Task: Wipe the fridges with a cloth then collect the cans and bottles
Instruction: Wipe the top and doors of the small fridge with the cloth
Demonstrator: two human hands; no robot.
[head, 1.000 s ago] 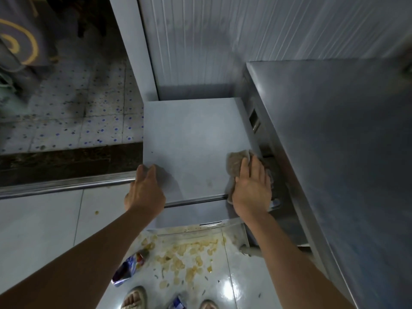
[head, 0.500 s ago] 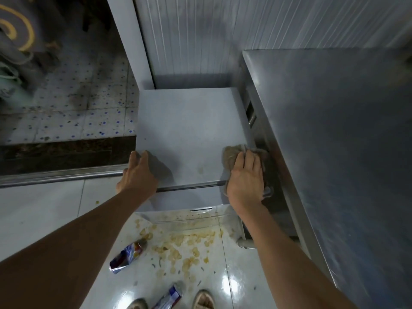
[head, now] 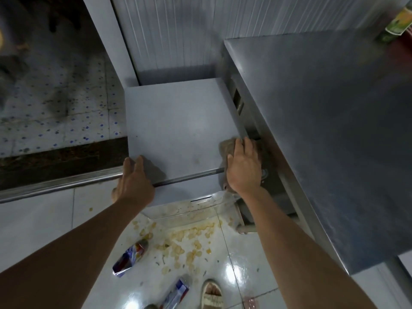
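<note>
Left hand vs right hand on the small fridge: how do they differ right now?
The left hand is bare and rests on the front left corner of the small fridge; the right hand presses a brown cloth at the front right edge. The left hand's fingers lie on the bare top; the right hand's lie on the cloth. Both lie flat, fingers pointing away from the person.
</note>
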